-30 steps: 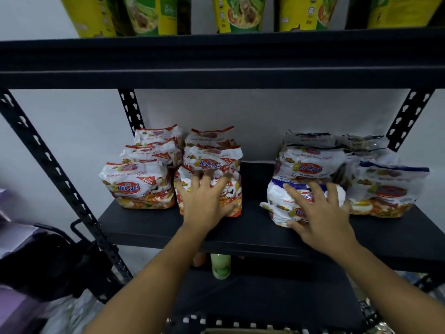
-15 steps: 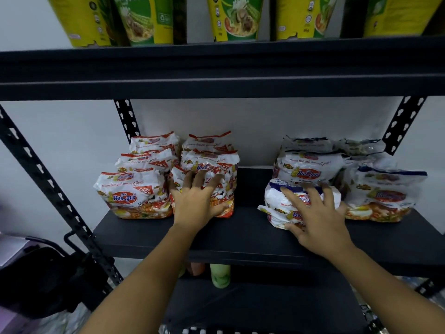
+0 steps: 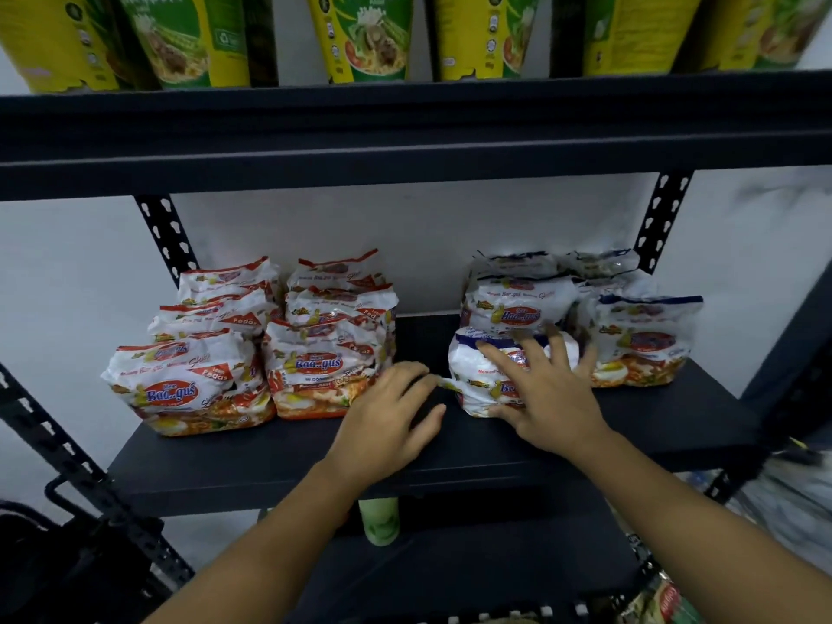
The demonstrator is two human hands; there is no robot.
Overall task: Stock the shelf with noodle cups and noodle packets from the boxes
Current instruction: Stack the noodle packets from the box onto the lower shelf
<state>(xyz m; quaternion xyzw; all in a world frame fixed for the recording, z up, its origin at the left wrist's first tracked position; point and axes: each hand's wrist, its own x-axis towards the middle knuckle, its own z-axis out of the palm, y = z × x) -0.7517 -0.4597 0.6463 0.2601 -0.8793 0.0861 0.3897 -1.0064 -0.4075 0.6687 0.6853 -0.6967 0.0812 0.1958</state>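
Plainly, the blue noodle packet (image 3: 472,376) lies crosswise near the front of the shelf (image 3: 225,457), directly under the right hand (image 3: 549,398), spread flat on it, while the left hand (image 3: 391,416), loosely curled and empty, sits just beside its left end.

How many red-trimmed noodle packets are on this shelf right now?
6 red-trimmed packets in two columns of three: left column front, middle, back; next column front, middle, back. Others may hide behind.
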